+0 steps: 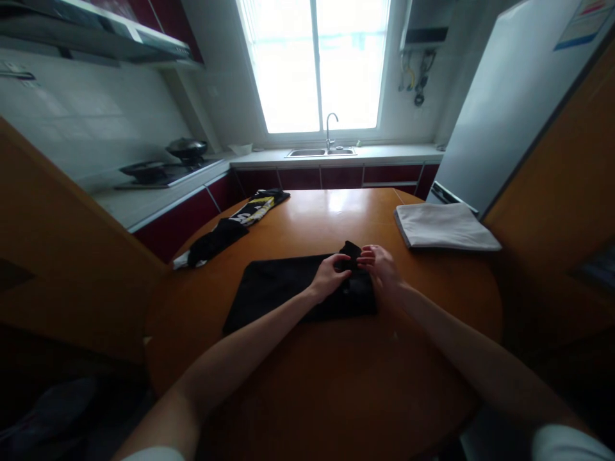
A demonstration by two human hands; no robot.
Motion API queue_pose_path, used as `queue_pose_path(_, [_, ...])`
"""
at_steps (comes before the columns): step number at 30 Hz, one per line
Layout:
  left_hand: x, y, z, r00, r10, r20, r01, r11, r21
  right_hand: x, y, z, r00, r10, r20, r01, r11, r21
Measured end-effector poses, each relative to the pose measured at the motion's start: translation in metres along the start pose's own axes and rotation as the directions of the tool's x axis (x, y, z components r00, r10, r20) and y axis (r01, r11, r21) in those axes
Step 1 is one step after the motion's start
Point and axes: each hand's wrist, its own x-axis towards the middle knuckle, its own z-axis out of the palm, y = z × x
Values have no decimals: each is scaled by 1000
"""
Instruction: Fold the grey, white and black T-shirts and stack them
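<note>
A black folded garment [278,282] lies flat on the wooden table in front of me. Its right end is bunched up into a small raised fold between my hands. My left hand [330,276] reaches across the cloth, thumb and fingers closed on that raised part. Just right of it, my right hand [380,264] has its fingers bent against the same fold from the other side. Whether the right fingertips pinch the cloth or only touch it is hard to see. The garment's exact kind does not show.
Dark clothing with white and yellow print [257,208] lies along the left edge of the round wooden table [331,221]. A folded light grey cloth [446,227] sits at the right. Beyond are a counter with a sink [307,153], a stove with pans [186,148], and a fridge [500,102].
</note>
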Motion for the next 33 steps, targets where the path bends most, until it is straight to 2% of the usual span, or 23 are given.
queue_pose_path(2, [-1, 12, -8, 1000, -27, -2, 27, 999, -16, -1, -6, -2, 973, -231, -13, 228, 965, -131])
queue_pose_path(5, [-2, 39, -31, 995, -71, 65, 77, 992, -104, -6, -12, -3, 883, -467, 38, 460, 848, -263])
queue_pose_path(8, [-7, 67, -68, 978, -141, 157, 169, 968, -186, -19, -10, 2, 795, -582, 173, 602, 719, -347])
queue_pose_path(10, [-15, 82, -98, 966, -198, 164, 225, 960, -166, -31, -4, 7, 725, -609, 322, 688, 625, -368])
queue_pose_path(12, [-26, 90, -128, 960, -245, 135, 262, 957, -126, -44, 4, 13, 640, -588, 495, 767, 532, -360])
queue_pose_path(15, [-44, 87, -168, 950, -304, 71, 310, 947, -85, -61, 17, 22, 507, -466, 725, 854, 381, -353])
queue_pose_path(18, [-61, 66, -198, 944, -330, 4, 330, 944, -28, -71, 32, 30, 410, -332, 849, 907, 244, -343])
queue_pose_path(20, [-70, 46, -211, 939, -340, -45, 341, 940, 9, -73, 41, 34, 367, -267, 891, 926, 197, -323])
queue_pose_path(23, [-82, 18, -221, 916, -390, -89, 394, 919, 25, -73, 50, 35, 339, -199, 919, 935, 181, -306])
queue_pose_path(26, [-90, 1, -225, 910, -406, -91, 408, 913, 14, -73, 55, 34, 356, -177, 918, 927, 192, -322])
queue_pose_path(30, [-95, -6, -229, 925, -370, -88, 371, 929, -11, -74, 57, 33, 362, -156, 919, 921, 212, -327])
queue_pose_path(33, [-98, -8, -234, 935, -348, -68, 348, 937, -21, -75, 59, 35, 329, -127, 936, 933, 195, -301])
